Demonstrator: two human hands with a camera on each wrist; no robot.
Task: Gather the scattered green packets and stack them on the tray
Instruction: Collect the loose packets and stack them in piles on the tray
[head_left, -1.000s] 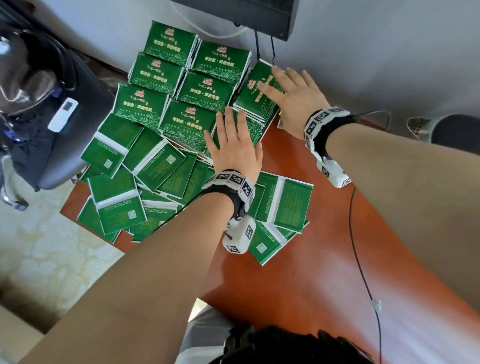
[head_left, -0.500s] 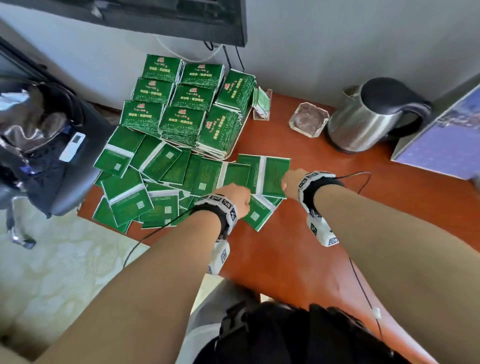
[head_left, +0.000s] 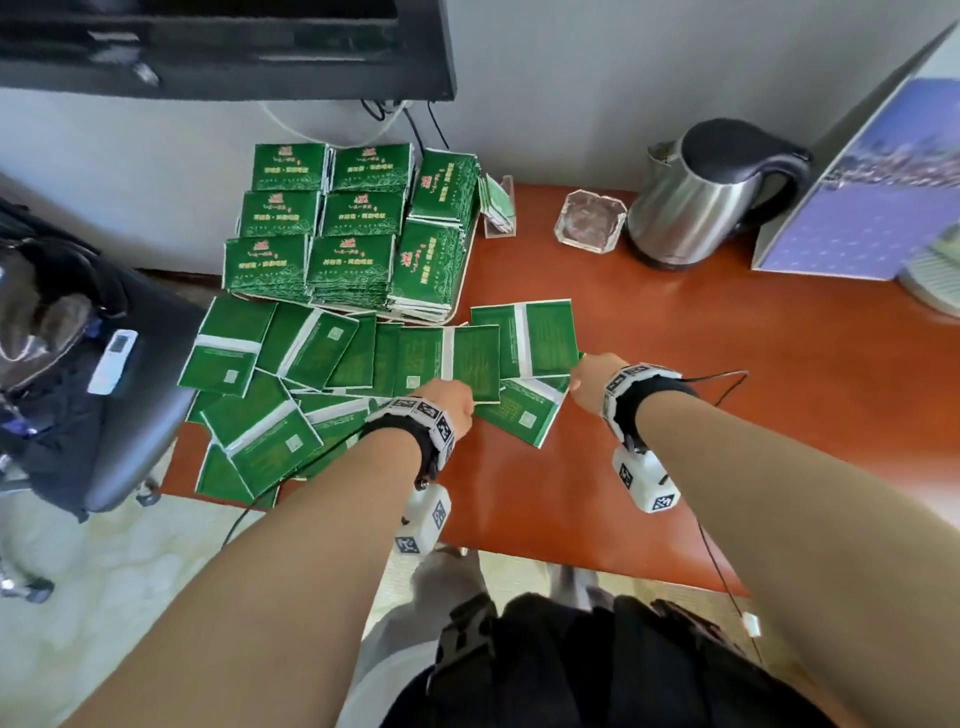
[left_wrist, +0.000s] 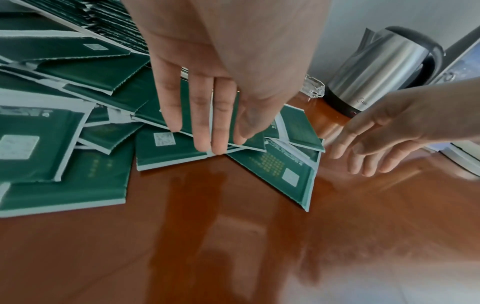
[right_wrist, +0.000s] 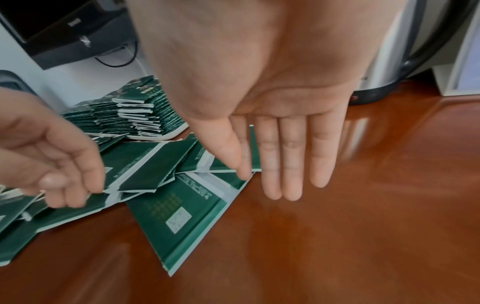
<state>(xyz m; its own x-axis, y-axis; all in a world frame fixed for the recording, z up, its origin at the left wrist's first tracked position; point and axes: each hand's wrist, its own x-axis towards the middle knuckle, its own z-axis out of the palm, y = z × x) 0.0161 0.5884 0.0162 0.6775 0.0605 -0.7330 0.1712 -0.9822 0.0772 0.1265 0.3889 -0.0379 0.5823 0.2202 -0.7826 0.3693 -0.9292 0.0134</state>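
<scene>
Well, the table (head_left: 675, 415) gives me room on the right, so the sound way is to sweep inward from there. The tray (right_wrist: 179, 129) sits far left against the wall with eight stacks (head_left: 343, 228) on it, and the loose packets (head_left: 311, 364) lie fanned just near of it, overlapping.

My right hand (head_left: 589, 382) is flat and open, holding nothing, fingertips down just right of the spread. My left hand (head_left: 449, 400) has its fingers nearly straight, their tips resting on a packet's near edge; it grips nothing. I judge it best to push the two hands together, squaring the rightmost packets into one bundle before lifting, not picking singly.

Counted: one table, one tray, eight stacks, and at least a dozen loose packets, though overlap probably hides more.
</scene>
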